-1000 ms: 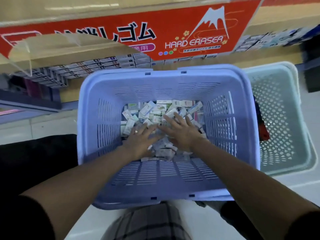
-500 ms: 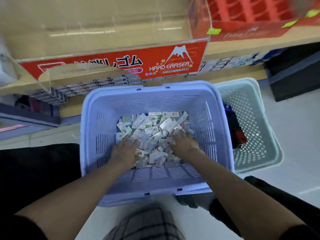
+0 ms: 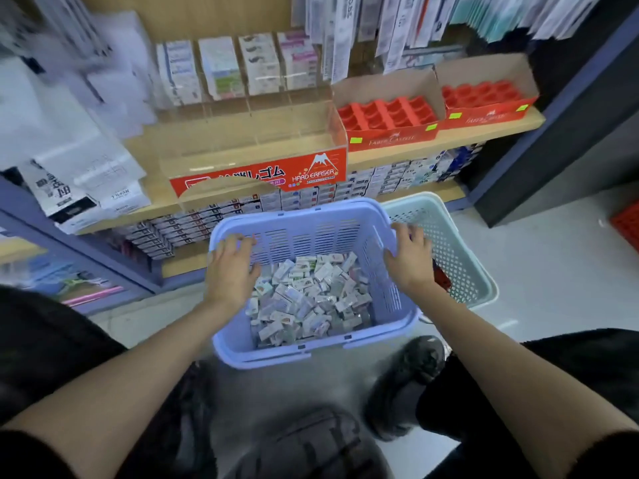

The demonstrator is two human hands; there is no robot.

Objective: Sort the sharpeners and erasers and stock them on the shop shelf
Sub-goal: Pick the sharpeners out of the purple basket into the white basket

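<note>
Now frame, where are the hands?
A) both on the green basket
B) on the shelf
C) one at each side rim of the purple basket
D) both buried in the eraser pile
C: left hand at the left rim, right hand at the right rim of the purple basket, neither buried in the eraser pile; grip unclear.

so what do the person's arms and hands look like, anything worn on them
The left sleeve and right sleeve are black with soft, fuzzy edges and end near the elbows; below them the arms are uncovered. The left hand and right hand wear no gloves, and no watch, ring or band shows on the wrists or fingers.
</note>
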